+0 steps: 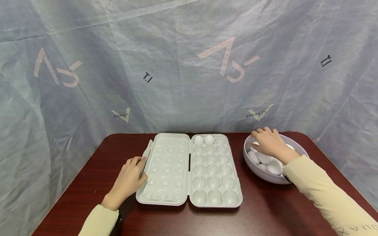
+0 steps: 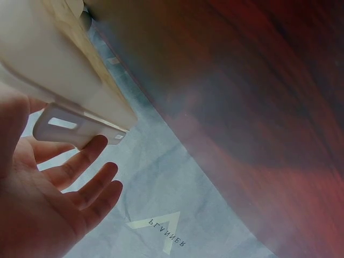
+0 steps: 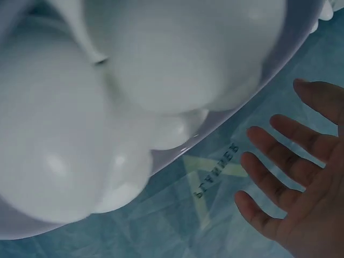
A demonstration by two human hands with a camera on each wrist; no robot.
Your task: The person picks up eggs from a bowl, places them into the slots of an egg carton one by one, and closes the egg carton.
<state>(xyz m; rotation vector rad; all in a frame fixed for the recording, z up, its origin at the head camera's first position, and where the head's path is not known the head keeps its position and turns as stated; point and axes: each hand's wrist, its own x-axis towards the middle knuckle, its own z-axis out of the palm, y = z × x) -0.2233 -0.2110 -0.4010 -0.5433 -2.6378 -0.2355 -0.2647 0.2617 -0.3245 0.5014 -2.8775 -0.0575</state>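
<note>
An open pale egg tray lies mid-table, its dimpled lid [image 1: 166, 170] on the left and its cupped base [image 1: 212, 178] on the right. Two white eggs [image 1: 203, 140] sit in the base's back row. My left hand [image 1: 130, 178] rests on the table with straight fingers against the lid's left edge. In the left wrist view that left hand [image 2: 70, 188] is open and its fingertips touch the latch tab [image 2: 70, 129]. My right hand [image 1: 267, 142] hovers over a bowl [image 1: 265, 178] of white eggs [image 1: 274, 167]. Seen from the wrist, the right hand [image 3: 290, 188] is spread and holds nothing beside the eggs [image 3: 177, 54].
The dark red wooden table [image 1: 88, 183] has bare surface left of the tray and along the front edge. A blue-grey printed sheet [image 1: 177, 65] hangs behind and around the table. The bowl stands near the table's right edge.
</note>
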